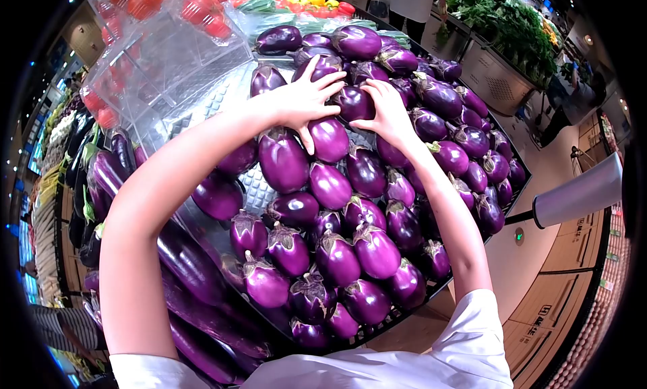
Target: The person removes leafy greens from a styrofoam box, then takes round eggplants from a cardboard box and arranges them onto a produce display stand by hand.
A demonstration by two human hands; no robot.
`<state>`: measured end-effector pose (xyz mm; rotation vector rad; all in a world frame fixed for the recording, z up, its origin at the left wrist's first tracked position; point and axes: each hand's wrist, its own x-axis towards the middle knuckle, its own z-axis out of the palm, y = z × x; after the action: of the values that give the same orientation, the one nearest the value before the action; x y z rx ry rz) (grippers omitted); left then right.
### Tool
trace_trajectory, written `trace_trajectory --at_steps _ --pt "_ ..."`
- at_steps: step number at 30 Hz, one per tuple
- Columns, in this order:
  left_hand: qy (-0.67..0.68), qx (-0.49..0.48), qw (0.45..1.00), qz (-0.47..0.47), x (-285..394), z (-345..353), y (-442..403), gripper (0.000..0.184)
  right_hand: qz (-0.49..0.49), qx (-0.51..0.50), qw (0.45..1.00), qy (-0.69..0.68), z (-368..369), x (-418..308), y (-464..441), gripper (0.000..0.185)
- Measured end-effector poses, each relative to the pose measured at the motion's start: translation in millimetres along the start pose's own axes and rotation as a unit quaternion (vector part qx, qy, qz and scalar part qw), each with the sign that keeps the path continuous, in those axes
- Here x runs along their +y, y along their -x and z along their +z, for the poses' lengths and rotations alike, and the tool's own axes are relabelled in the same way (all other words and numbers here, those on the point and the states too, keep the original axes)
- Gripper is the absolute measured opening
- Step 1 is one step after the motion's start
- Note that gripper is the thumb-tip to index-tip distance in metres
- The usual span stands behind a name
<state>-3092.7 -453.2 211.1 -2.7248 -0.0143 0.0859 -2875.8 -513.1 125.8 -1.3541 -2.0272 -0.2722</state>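
Note:
Many round, glossy purple eggplants lie in rows on a dimpled display tray. My left hand rests with its fingers spread over the eggplants at the upper middle; its thumb reaches down beside a large eggplant. Its fingertips come to the left side of a dark eggplant. From the right, my right hand curves around that same eggplant, thumb low and fingers high. Just below my left hand is a brighter purple eggplant.
A clear plastic divider box stands at the upper left, with packed tomatoes by it. Long eggplants lie at the lower left. Leafy greens fill a crate at the upper right. A grey cylinder juts in at the right.

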Motion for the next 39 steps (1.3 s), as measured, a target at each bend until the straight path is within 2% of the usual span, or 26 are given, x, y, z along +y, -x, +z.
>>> trace_trajectory --at_steps 3,5,7,8,10,12,14,15,17,18,19,20,21,22,23,25,26,27,29,30,31,33,35,37,38,39 --pt "0.007 0.001 1.0 -0.017 -0.8 -0.5 -2.0 0.081 -0.007 0.0 0.998 -0.058 -4.1 6.7 -0.3 0.073" --pt "0.013 -0.052 0.993 -0.103 -3.5 -8.9 -8.8 0.078 0.009 -0.005 0.993 -0.116 -12.4 7.7 -0.8 0.07" --pt "0.009 0.008 0.99 -0.141 -9.2 1.6 -10.0 0.073 0.019 0.0 0.994 -0.109 -14.2 9.2 -0.3 0.071" --pt "-0.001 -0.001 0.99 -0.139 -10.3 7.5 -10.0 0.072 0.018 -0.002 0.994 -0.109 -13.9 8.7 0.1 0.071" --pt "-0.007 -0.01 0.99 -0.14 -7.7 9.7 -8.4 0.072 0.006 0.005 1.0 -0.024 -10.2 6.2 1.3 0.075" --pt "0.032 0.028 0.991 -0.13 -7.3 10.6 -5.8 0.07 0.012 -0.009 1.0 -0.016 -10.4 4.2 1.8 0.076" --pt "0.012 0.009 0.993 -0.114 -10.2 10.4 -9.5 0.069 0.039 -0.044 0.998 -0.031 -14.7 4.0 -1.8 0.076" --pt "0.011 0.001 0.994 -0.109 -11.4 10.2 -10.3 0.069 0.055 0.01 0.992 -0.112 -20.9 -2.9 -4.3 0.067" --pt "0.024 -0.014 0.992 -0.12 -13.1 10.6 -12.6 0.067 -0.036 0.115 0.991 -0.065 -43.0 -39.8 -17.5 0.05" --pt "0.019 -0.02 0.991 -0.13 -13.4 10.7 -14.5 0.065 -0.092 0.134 0.983 -0.085 -46.5 -68.1 -17.3 0.032" --pt "0.016 -0.027 0.99 -0.136 -13.8 13.0 -17.1 0.063 -0.122 0.058 0.984 -0.119 -50.6 -102.5 -11.1 0.026" --pt "-0.001 -0.032 0.991 -0.133 -14.9 16.7 -18.6 0.061 -0.093 -0.275 0.957 -0.018 -55.4 -135.3 -21.6 0.024" --pt "0.03 -0.011 0.989 -0.145 -12.8 16.1 -18.7 0.065 -0.203 -0.047 0.974 -0.085 -13.7 -138.5 6.7 0.032" --pt "0.035 -0.011 0.99 -0.137 -13.4 14.7 -17.2 0.067 -0.191 -0.06 0.979 -0.041 -7.7 -154.3 10.5 0.051" --pt "0.04 -0.009 0.991 -0.129 -14.7 13.0 -16.3 0.07 -0.14 -0.087 0.986 0.005 -0.3 -164.6 12.4 0.071" --pt "0.052 -0.019 0.99 -0.132 -13.7 8.9 -17.3 0.071 -0.01 -0.093 0.996 -0.003 25.2 -178.6 13.0 0.079" --pt "0.064 -0.03 0.988 -0.134 -13.9 6.5 -17.6 0.072 0.014 -0.104 0.99 -0.093 32.7 -179.1 13.5 0.083" --pt "0.054 -0.07 0.986 -0.141 -13.7 1.5 -20.6 0.073 0.013 -0.102 0.99 -0.097 31.9 -176.7 11.1 0.083" --pt "0.077 -0.003 0.988 -0.132 -16.3 11.6 -19.5 0.076 -0.048 -0.103 0.984 -0.138 24.0 -161.1 7.5 0.085" --pt "0.077 -0.001 0.988 -0.132 -17.7 13.0 -20.2 0.079 -0.085 -0.094 0.985 -0.119 22.3 -152.3 1.8 0.086" --pt "0.097 -0.03 0.985 -0.139 -16.5 6.6 -20.9 0.068 -0.095 -0.122 0.982 -0.109 15.3 -144.4 -5.8 0.085" --pt "0.182 0.007 0.969 -0.168 -15.4 0.7 -18.9 0.055 -0.123 -0.13 0.976 -0.124 15.7 -135.4 -10.0 0.085" --pt "0.132 0.158 0.966 -0.158 -10.6 11.3 -8.1 0.038 -0.129 -0.119 0.977 -0.125 16.5 -132.5 -7.2 0.085" --pt "0.14 0.279 0.926 -0.212 -1.5 4.5 7.6 0.031 -0.137 -0.108 0.975 -0.136 17.9 -128.8 -6.5 0.086" --pt "0.125 0.33 0.886 -0.3 7.4 1.2 17.7 0.03 -0.131 -0.123 0.977 -0.113 19.4 -128.1 -5.9 0.086" --pt "0.169 0.332 0.842 -0.39 18.5 -8.8 32.0 0.032 -0.141 -0.097 0.979 -0.113 20.4 -127.8 -5.8 0.086"
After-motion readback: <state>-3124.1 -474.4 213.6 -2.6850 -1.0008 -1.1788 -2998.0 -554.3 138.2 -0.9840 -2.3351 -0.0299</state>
